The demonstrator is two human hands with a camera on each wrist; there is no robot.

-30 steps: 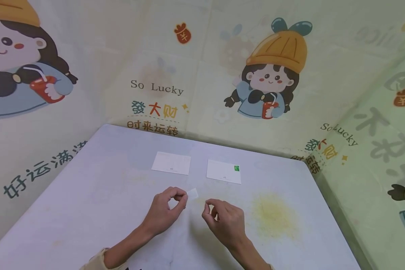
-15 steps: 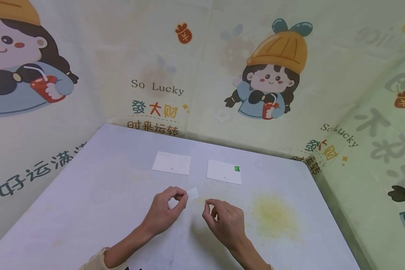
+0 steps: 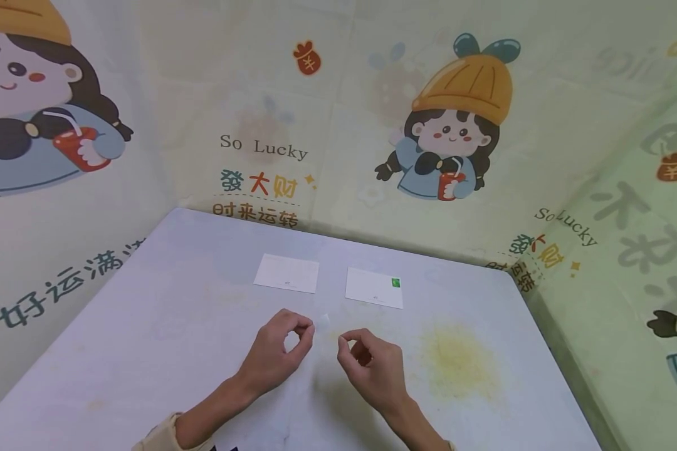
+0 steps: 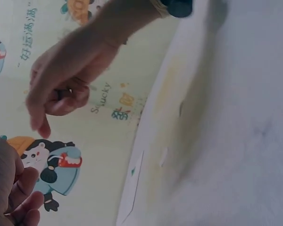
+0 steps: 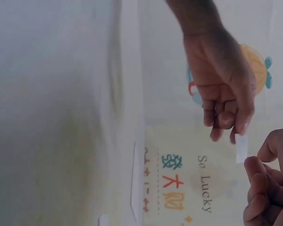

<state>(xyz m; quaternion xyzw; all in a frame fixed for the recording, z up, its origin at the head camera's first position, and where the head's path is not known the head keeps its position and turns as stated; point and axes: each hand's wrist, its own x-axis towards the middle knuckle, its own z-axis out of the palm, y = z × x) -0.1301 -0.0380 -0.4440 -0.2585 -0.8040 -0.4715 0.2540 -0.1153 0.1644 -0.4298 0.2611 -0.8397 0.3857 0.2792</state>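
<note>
My left hand [image 3: 276,351] pinches a small, thin, pale slip [image 5: 241,148] between thumb and index finger. In the head view the slip is faint and almost see-through; from the right wrist it shows as a white strip. Facing it, my right hand [image 3: 375,369] is held with curled fingers, thumb and index tips close together, and nothing shows between them. A gap separates the two hands in the head view. Beyond them lie two white cards: a plain one [image 3: 286,273] on the left and one with a green stamp [image 3: 374,289] on the right.
The pale tabletop [image 3: 163,326] bears a yellowish stain [image 3: 459,360] right of my right hand. In the left wrist view a small white scrap [image 4: 163,157] shows against the table. Printed cloth walls [image 3: 338,113] with cartoon figures enclose the table's far and side edges.
The slip in my left hand has turned, so less of its face shows in the head view. My right hand has shifted slightly up and left. The cards stay put.
</note>
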